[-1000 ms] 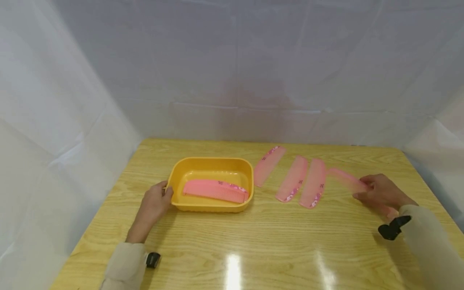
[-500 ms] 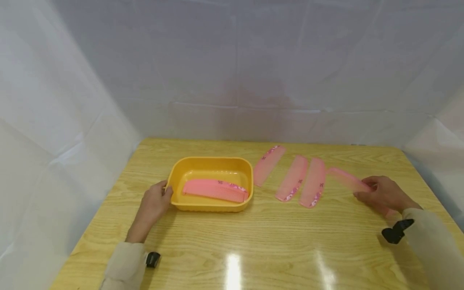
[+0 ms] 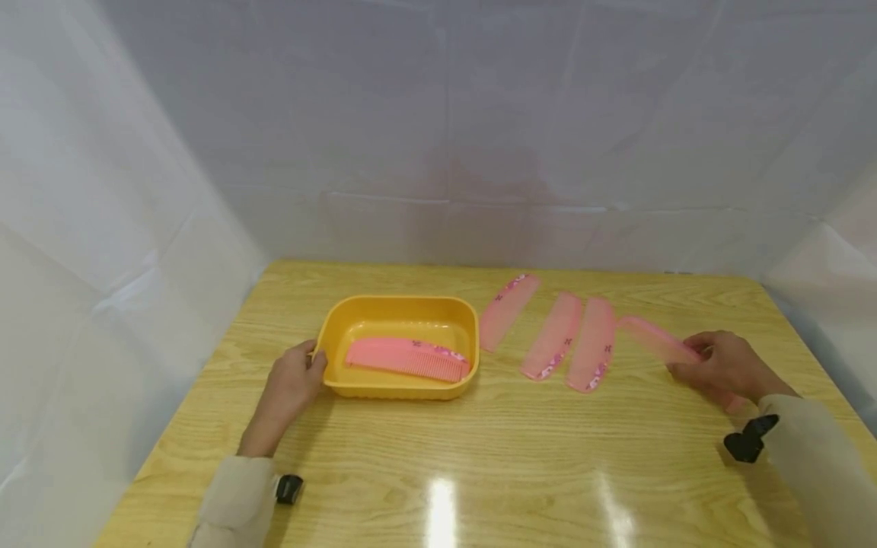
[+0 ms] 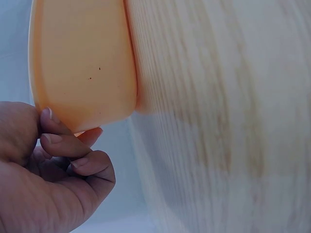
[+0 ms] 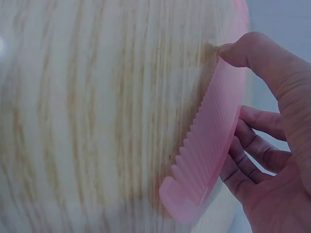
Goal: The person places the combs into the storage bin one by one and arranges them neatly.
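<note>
Gripping yellow tub [image 3: 397,392], pinching pink comb [image 5: 206,131]

The tub [image 3: 397,393] on my left was smooth plastic, with glossy highlights inside. The comb I held on the right [image 5: 209,131] was translucent plastic, smooth along its spine and ridged by its teeth. The three combs between [image 3: 591,346] looked like the same see-through plastic. Under them the tabletop [image 3: 521,464] showed wood grain and a glossy finish, with bright glare at the near side. The far sheeting [image 3: 438,114] looked smooth but creased, and my left sleeve [image 3: 236,491] was matt cloth.
</note>
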`<control>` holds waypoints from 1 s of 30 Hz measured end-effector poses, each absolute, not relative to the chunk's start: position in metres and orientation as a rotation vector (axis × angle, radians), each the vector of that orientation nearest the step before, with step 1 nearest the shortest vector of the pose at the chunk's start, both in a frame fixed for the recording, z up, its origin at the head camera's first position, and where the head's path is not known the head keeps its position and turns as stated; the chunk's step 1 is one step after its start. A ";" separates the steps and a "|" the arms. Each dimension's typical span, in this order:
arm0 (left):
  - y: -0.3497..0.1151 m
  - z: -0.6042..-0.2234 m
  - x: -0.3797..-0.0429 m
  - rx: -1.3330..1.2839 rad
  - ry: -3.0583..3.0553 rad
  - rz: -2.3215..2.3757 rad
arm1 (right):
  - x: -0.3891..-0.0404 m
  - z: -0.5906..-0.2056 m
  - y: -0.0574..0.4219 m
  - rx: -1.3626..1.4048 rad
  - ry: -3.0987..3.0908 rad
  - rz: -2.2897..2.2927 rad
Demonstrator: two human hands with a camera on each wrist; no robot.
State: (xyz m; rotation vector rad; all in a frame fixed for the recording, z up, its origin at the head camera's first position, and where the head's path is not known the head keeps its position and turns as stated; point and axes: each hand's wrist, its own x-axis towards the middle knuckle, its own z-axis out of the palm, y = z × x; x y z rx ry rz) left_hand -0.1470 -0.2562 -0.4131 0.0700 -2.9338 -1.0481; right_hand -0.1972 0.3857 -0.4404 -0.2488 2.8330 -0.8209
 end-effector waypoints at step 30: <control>-0.257 -0.415 -0.149 0.082 -2.943 -1.042 | -0.219 -0.395 0.307 -0.475 2.843 -0.896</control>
